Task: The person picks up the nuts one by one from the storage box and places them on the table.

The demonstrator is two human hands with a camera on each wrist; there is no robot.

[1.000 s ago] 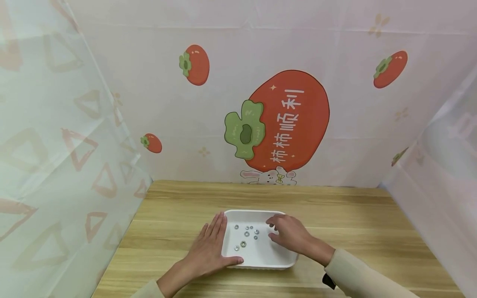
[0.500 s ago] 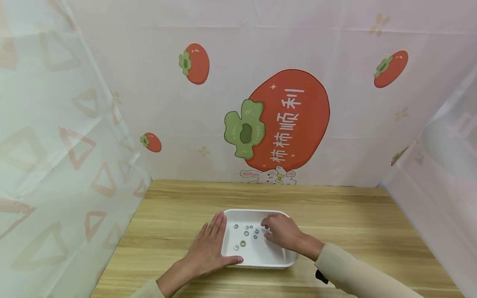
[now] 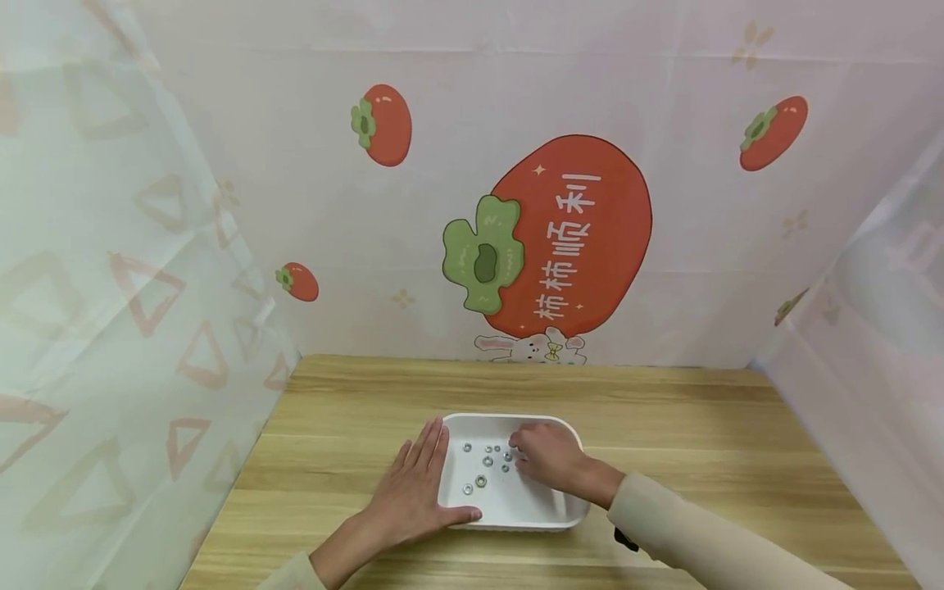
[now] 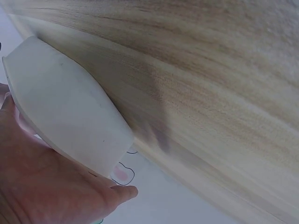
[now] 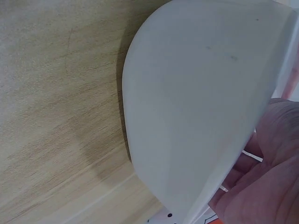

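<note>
A white plastic tray [image 3: 531,512] sits on the table with several small metal nuts scattered over its left and middle floor. One brassy-looking nut [image 3: 481,481] lies toward the front. My left hand [image 3: 413,492] rests along the tray's left rim, fingers straight, thumb over the front rim. Inside the tray's right half, my right hand [image 3: 549,455] reaches down with bent fingers. Its thumb and fingertips stand apart on either side of a silver nut [image 3: 507,456]. In both wrist views the tray's outer wall [image 4: 70,102] hides the nuts and most fingertips.
The wood-grain table [image 3: 701,459] extends around the tray on all sides. Behind it hangs a pale cloth backdrop [image 3: 701,246] printed with persimmons, and similar sheets close off the left and right. A dark band [image 3: 625,539] shows under the right sleeve.
My right hand has moved left and slightly down within the tray, toward the nuts. The left hand stays on the rim, and the nuts lie as before.
</note>
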